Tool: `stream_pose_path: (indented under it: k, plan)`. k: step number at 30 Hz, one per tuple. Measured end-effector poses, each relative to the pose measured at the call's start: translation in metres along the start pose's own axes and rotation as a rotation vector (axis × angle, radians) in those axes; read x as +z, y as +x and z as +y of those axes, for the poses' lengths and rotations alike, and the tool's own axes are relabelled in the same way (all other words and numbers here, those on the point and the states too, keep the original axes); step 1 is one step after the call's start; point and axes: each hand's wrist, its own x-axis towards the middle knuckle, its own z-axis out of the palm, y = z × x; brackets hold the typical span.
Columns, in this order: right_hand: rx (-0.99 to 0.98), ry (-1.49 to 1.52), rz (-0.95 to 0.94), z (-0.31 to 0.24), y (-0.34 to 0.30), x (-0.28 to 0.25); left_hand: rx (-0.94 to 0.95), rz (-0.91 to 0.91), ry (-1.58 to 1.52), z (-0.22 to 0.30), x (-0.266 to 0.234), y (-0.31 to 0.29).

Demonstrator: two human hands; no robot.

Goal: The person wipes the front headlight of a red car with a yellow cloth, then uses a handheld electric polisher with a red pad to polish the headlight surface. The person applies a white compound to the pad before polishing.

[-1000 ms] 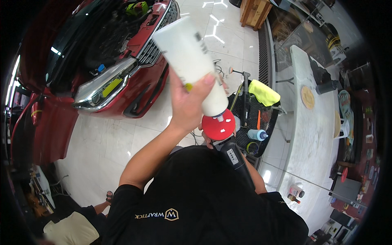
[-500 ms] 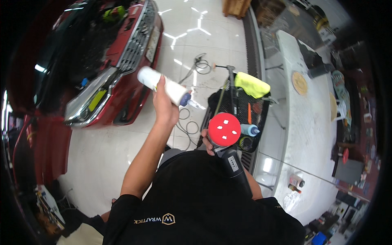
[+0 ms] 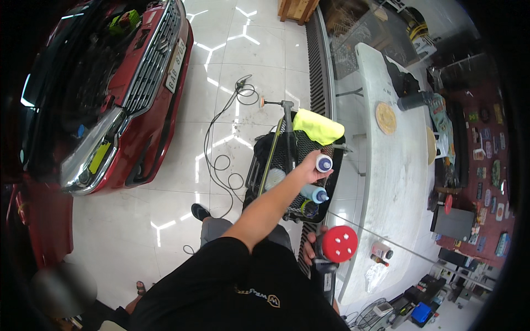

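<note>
My left hand is wrapped round a white squeeze bottle with a dark blue cap, above a black mesh-topped tool cart. In my right hand, low on the right, is a handheld polisher. Its red foam pad faces up with several white dabs on it. Beside my left hand on the cart are a light blue bottle and a dark round item with a green edge. A neon yellow towel and a long-necked tool lie at the cart's far side.
A red car with its hood up fills the left. A black cable loops over the tiled floor. Right of the cart runs a long white table bearing a round tan pad and small bottles. Another person's foot shows lower left.
My left hand has carried the white bottle from near the car rightward over the cart, its cap now facing me. The polisher in my right hand appears farther right and lower. The view has shifted.
</note>
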Motion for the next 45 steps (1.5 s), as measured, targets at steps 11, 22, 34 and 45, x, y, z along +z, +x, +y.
stream_pose_path:
  k: [11,22,34,45]
  plan:
    - [0.174,-0.073,0.072,-0.017,-0.005,0.001,0.129,-0.038,-0.07,-0.016,-0.058,0.05]
    - [0.756,0.176,-0.332,0.076,0.205,0.015,0.405,-0.015,0.509,0.012,-0.047,-0.333]
    - [0.367,-1.126,-0.189,0.367,0.305,0.007,1.522,0.7,-0.007,0.036,-0.228,-0.484]
    - [0.166,-1.563,-0.622,0.568,0.313,-0.019,1.543,0.173,-0.538,0.024,-0.347,-0.683]
